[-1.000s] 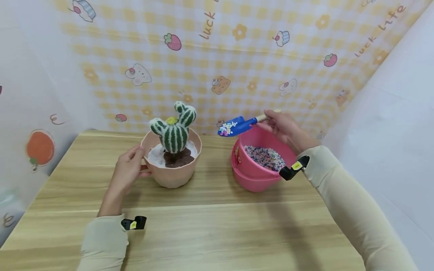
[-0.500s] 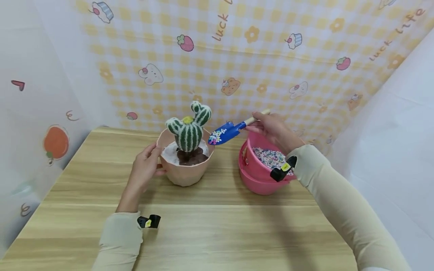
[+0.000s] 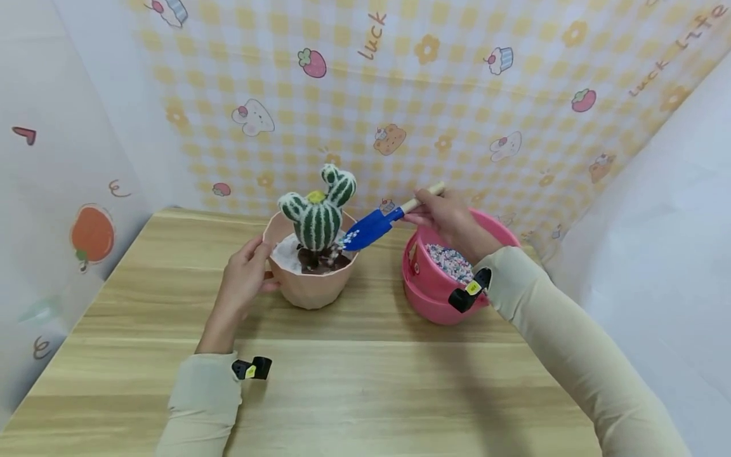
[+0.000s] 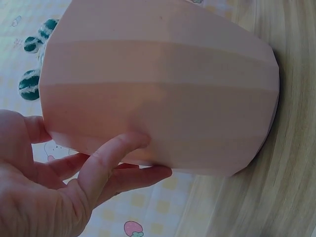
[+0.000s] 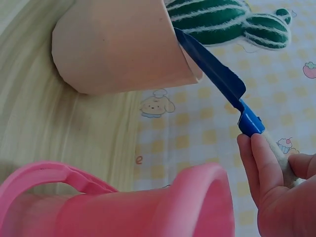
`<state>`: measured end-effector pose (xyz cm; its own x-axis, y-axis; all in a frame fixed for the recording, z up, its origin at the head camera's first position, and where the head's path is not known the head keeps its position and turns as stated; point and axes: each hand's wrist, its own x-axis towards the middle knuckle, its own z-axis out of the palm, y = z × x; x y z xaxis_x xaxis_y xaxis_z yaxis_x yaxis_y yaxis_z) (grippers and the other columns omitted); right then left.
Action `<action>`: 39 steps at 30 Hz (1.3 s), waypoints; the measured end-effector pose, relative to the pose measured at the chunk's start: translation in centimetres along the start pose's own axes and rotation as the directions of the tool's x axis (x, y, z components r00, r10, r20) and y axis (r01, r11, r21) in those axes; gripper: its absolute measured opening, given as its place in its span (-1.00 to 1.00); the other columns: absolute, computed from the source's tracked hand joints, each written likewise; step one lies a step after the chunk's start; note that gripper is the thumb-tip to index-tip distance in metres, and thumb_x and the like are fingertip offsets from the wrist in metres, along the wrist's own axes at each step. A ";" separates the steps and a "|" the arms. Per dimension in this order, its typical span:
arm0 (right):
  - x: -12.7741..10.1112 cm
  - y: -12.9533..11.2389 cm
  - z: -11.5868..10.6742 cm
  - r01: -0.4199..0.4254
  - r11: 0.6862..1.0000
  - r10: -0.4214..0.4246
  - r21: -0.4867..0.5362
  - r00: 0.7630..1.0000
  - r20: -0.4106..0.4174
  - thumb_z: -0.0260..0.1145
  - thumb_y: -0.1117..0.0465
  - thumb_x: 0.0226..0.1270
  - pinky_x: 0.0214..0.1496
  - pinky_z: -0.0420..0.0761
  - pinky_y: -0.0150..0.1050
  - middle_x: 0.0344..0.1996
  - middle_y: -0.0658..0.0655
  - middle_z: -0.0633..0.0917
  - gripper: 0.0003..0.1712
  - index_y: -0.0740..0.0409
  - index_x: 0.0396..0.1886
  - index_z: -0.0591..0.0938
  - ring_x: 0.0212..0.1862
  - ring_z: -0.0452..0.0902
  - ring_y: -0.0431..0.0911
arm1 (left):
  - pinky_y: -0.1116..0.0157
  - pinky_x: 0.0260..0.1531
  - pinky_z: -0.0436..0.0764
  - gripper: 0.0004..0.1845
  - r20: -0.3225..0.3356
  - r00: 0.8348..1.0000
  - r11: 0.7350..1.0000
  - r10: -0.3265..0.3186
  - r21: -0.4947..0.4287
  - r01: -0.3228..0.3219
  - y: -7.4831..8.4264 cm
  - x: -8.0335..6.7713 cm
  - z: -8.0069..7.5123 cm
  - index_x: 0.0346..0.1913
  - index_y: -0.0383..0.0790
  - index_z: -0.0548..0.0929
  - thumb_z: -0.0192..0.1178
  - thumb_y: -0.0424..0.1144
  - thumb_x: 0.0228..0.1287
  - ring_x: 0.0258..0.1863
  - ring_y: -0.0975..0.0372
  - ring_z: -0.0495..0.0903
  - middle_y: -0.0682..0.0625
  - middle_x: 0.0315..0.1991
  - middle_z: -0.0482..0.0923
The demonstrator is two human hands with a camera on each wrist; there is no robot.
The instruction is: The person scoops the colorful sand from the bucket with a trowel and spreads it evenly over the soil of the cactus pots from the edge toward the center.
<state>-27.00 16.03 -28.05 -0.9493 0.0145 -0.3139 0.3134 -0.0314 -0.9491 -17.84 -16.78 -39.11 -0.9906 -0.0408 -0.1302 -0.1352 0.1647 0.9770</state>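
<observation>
From the head view, the left hand (image 3: 242, 282) grips the left side of the peach plastic flowerpot (image 3: 311, 289) holding a green striped knitted cactus (image 3: 320, 216) at the table's far middle, while the right hand (image 3: 451, 219) pinches the wooden handle of a blue metal trowel (image 3: 368, 230) tipped over the pot's right rim, a pink plastic bucket of coloured pebbles (image 3: 434, 292) just right. The left wrist view shows thumb and fingers (image 4: 111, 160) wrapped on the flowerpot's wall (image 4: 163, 103). The right wrist view shows the trowel blade (image 5: 210, 66) touching the pot rim, fingers (image 5: 264, 165) closed round the handle above the bucket (image 5: 163, 207).

Pale pink faceted pot (image 4: 163, 98) seen from close by, filling most of the view, gripped at its side by the left hand (image 4: 54, 187), thumb (image 4: 111, 160) pressed on the wall, wooden table (image 4: 276, 163) beneath, green striped cactus (image 4: 32, 74) glimpsed past the rim, checked backdrop (image 4: 148, 217) behind.
</observation>
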 end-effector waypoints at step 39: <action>-2.3 -2.8 -15.1 0.164 0.986 -0.159 0.015 0.972 -0.173 0.24 0.11 0.45 -0.18 0.73 -0.29 -0.36 0.11 0.71 -0.69 0.17 -0.01 0.39 -0.29 0.73 -0.10 | 0.30 -0.18 0.62 -0.65 -0.522 0.671 0.837 0.527 0.458 -0.300 3.3 -2.5 3.0 -0.09 -0.36 0.74 0.04 -0.19 0.40 -0.18 -0.10 0.73 -0.23 -0.16 0.74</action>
<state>-25.31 31.19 -25.04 -0.9685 0.1917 -0.1588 0.1532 -0.0440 -0.9872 -15.86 -13.14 -36.04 -0.7260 -0.4553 0.5155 0.1759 0.6017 0.7791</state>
